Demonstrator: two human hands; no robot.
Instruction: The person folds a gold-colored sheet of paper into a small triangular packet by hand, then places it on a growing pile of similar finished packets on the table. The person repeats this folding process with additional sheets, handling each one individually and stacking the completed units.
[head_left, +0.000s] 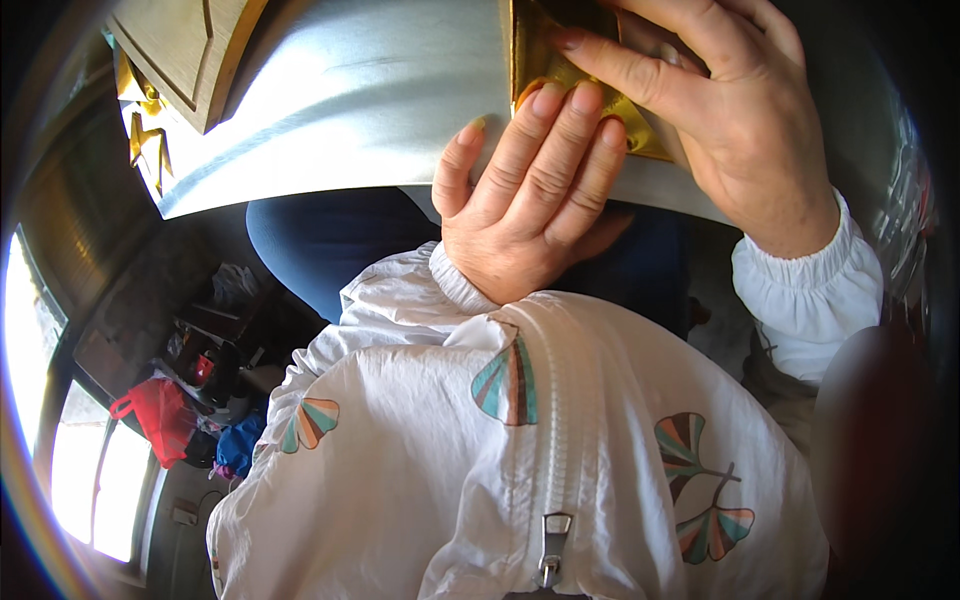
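Note:
A shiny gold foil sheet [655, 140] lies near the front edge of a silvery metal tabletop [350, 110], partly covered by both hands and cut off at the top of the picture. My left hand [525, 200] rests back up at its near edge. Its fingers are stretched out, the tips on the foil, the thumb mostly hidden below. From the right, my right hand [745, 120] reaches over the sheet with bent fingers and its thumb pressed on the foil. Some of its fingertips lie outside the picture. An orange edge shows beside the left fingertips.
At the far left of the tabletop lies a wooden board [190, 50], with folded gold foil pieces [150, 155] beside it. Clear plastic wrapping [905, 220] shows at the right. Down on the left are a red plastic bag [160, 415] and a blue bag [238, 443].

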